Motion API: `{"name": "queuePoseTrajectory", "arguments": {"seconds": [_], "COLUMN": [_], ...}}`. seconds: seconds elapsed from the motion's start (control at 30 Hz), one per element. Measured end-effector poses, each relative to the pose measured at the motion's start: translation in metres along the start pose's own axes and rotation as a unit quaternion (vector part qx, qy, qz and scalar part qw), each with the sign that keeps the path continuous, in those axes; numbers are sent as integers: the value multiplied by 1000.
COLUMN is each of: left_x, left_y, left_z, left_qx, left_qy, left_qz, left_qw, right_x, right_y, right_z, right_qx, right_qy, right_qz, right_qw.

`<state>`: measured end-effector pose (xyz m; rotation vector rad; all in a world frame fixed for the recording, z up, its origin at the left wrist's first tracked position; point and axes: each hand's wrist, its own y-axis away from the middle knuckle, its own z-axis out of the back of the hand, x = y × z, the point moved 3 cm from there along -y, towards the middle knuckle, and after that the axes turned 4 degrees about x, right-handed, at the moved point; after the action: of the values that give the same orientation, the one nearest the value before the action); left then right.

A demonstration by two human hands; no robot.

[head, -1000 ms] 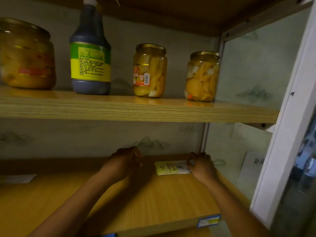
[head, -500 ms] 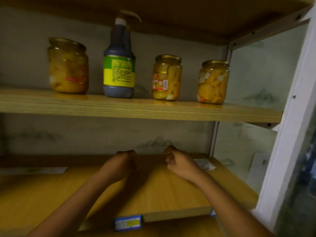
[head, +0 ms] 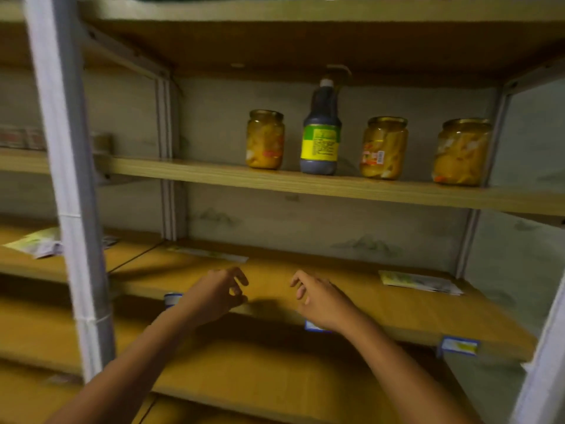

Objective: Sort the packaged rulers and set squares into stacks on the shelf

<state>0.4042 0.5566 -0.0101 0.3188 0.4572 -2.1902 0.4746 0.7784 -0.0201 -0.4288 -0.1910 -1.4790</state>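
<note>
Nearest, left hand (head: pixel 214 296) and right hand (head: pixel 318 301) over the front of the wooden middle shelf (head: pixel 382 307), each grip loosely curled, holding nothing. Further back on that shelf, flat packaged rulers at right (head: pixel 419 281) and a long thin packet against the back wall (head: pixel 211 254). Above, three glass jars of yellow fruit (head: pixel 383 147) and a dark bottle with a green-yellow label (head: pixel 320 139).

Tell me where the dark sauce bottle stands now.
In the head view, the dark sauce bottle stands on the upper shelf, between two fruit jars.
</note>
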Motion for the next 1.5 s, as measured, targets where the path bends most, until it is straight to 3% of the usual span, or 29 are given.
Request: {"name": "queuePoseTrajectory", "arguments": {"seconds": [0.23, 0.8, 1.13, 1.33, 1.5], "left_x": [62, 346, 465, 527, 571], "left_y": [75, 200, 164, 112, 67], "left_z": [53, 174, 221, 245, 267], "left_qx": [-33, -43, -47, -27, -51], "left_qy": [9, 1, 8, -6, -28], "left_qz": [13, 66, 82, 104, 73], "left_qw": [999, 997, 995, 994, 996], "right_x": [96, 369, 456, 472, 484], "right_y": [-6, -99, -221, -305, -369], "right_z": [-25, -168, -217, -238, -249], "right_qx": [16, 25, 48, 30, -14], "right_qy": [14, -59, -55, -64, -74], "right_qz": [27, 45, 84, 79, 78], "right_qw": [999, 997, 994, 994, 994]}}
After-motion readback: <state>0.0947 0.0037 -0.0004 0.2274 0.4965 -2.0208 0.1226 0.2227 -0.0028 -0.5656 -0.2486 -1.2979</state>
